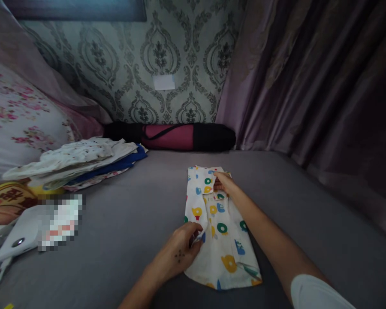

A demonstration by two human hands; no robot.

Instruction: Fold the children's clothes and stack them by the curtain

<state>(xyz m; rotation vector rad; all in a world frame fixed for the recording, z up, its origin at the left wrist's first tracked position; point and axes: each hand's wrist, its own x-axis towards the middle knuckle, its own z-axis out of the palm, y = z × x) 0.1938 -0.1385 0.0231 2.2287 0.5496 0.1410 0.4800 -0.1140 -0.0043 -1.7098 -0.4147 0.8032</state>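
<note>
A small white shirt (223, 240) printed with yellow, green and blue figures lies on the grey bed sheet, its sides folded inward into a long narrow shape. My left hand (185, 246) pinches the shirt's left edge at about mid-length, thumb and fingers closed on the cloth. Farther up, my right hand (223, 182) grips a folded part near the top right, its fingers partly hidden by the fabric. The lower hem spreads out flat towards me, with a small turned-over corner at the right.
A pile of clothes (83, 163) lies at the left, by a floral pillow (25, 111). Nearer are a white device (21, 234) with a cable and a yellow item (11, 195). A black and maroon long bag (170, 137) rests against the wall. Curtains (276, 86) hang at the right.
</note>
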